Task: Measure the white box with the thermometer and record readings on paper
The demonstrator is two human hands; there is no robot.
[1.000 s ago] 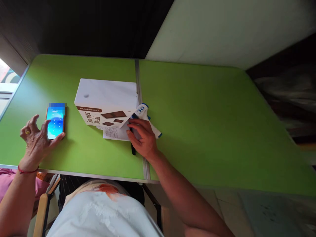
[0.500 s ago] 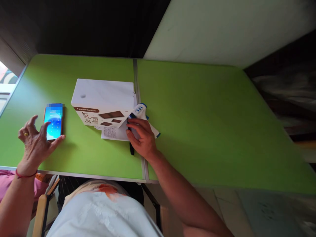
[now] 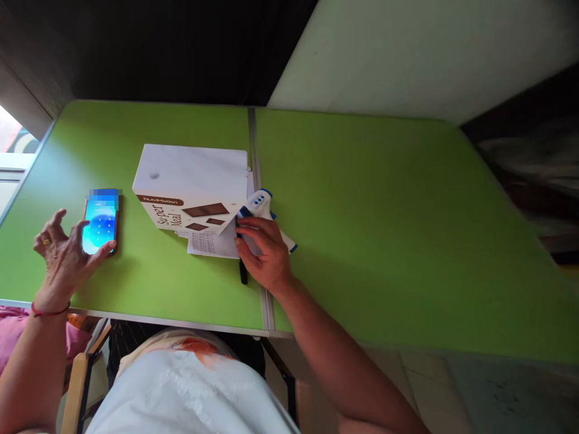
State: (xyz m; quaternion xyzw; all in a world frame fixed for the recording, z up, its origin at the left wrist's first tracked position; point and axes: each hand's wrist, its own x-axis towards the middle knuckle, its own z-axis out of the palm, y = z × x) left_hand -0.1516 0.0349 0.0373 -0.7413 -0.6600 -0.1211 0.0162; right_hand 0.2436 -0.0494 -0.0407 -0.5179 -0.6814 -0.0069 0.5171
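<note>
Over the lit phone (image 3: 100,226), at the left of the table, my left hand (image 3: 66,250) is spread with its thumb at the screen's lower right edge and its index finger by the left edge. Number keys show on the screen. My right hand (image 3: 269,256) rests with fingers loosely bent and apart, fingertips at a slim black pen-like stick (image 3: 243,270). Partly under that hand lies a white and blue infrared thermometer (image 3: 260,204). A white box (image 3: 192,172) with chocolate pictures stands just left of it, above a printed paper sheet (image 3: 205,244).
The green table (image 3: 384,229) has a metal seam down its middle and extends far to the right. A dark panel and a pale wall border its far side. A wooden chair arm (image 3: 75,392) stands below the near edge, beside pink cloth (image 3: 18,334).
My left thumb has come down to the phone's lower right edge, from slightly beyond it. The view has shifted slightly; my right hand, the box and the thermometer keep their places.
</note>
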